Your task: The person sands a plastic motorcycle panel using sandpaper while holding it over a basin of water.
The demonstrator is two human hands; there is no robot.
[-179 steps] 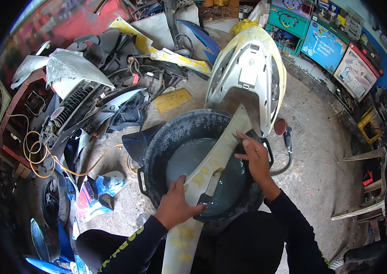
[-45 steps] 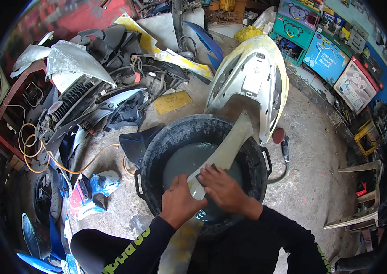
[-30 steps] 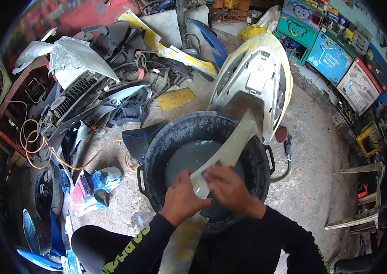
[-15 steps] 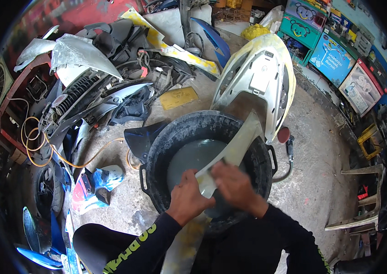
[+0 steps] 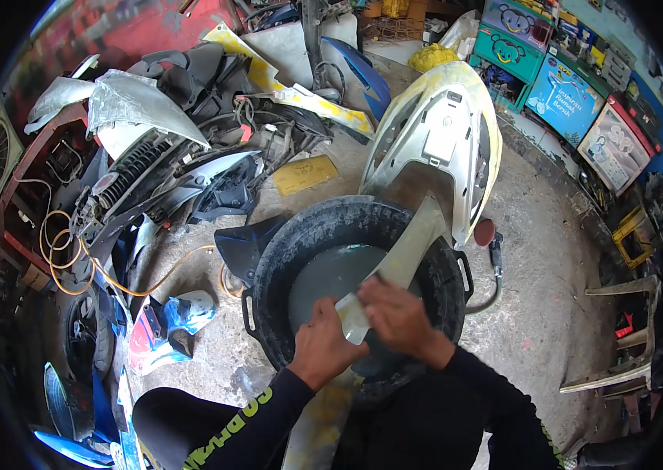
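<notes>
A long, pale body panel point(image 5: 410, 243) with faint yellowish patches slants across a black tub point(image 5: 312, 215). Its far end rests near the tub's back right rim. My left hand point(image 5: 324, 345) grips the panel's near end, thumb on one side and fingers on the other. Bent over the panel's upper face, my right hand point(image 5: 402, 319) presses its fingers together just beyond the left; whatever lies under them is hidden. Cloudy grey water point(image 5: 324, 278) fills the bottom of the tub. A second yellow-patched panel point(image 5: 320, 423) lies between my legs, below the tub.
Behind the tub stands a large white and yellow fairing point(image 5: 484, 129). A sander point(image 5: 496, 251) with a hose lies to the right. Dismantled motorbike parts point(image 5: 136, 160) and an orange hose point(image 5: 155, 286) crowd the left. A yellow sheet point(image 5: 306, 174) lies on the floor beyond the tub.
My right hand has slid slightly toward me along the panel, closer to my left hand. The left hand keeps its grip, and the view has shifted a little.
</notes>
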